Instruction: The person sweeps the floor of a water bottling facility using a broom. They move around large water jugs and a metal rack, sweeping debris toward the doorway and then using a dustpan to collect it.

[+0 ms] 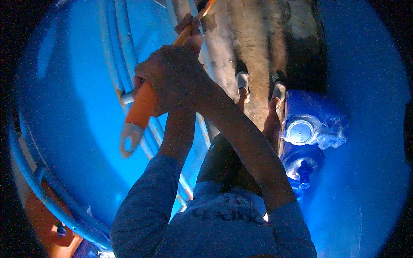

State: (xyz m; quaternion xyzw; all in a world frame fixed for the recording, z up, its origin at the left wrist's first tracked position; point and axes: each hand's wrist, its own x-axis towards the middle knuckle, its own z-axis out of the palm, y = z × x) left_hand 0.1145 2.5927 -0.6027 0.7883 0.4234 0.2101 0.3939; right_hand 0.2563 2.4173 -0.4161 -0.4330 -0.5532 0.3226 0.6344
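A long thin pole runs slantwise from the upper middle down to the left, with an orange grip point(144, 101) and a grey end with a hang hole. My right hand point(170, 71) is closed around it just above that orange part. Further up the pole, my left hand point(191, 34) is also wrapped about it, partly in shadow. The right forearm crosses over in front of the left one. The pole's far end leaves the picture at the top, so what it carries is hidden.
Blue metal rails point(116, 51) stand against a blue surface on the left. A worn concrete floor point(254, 38) lies beneath my feet in light slippers. Blue water jugs point(301, 131), one wrapped in plastic, stand by a blue wall point(365, 129). An orange object point(51, 215) shows lower left.
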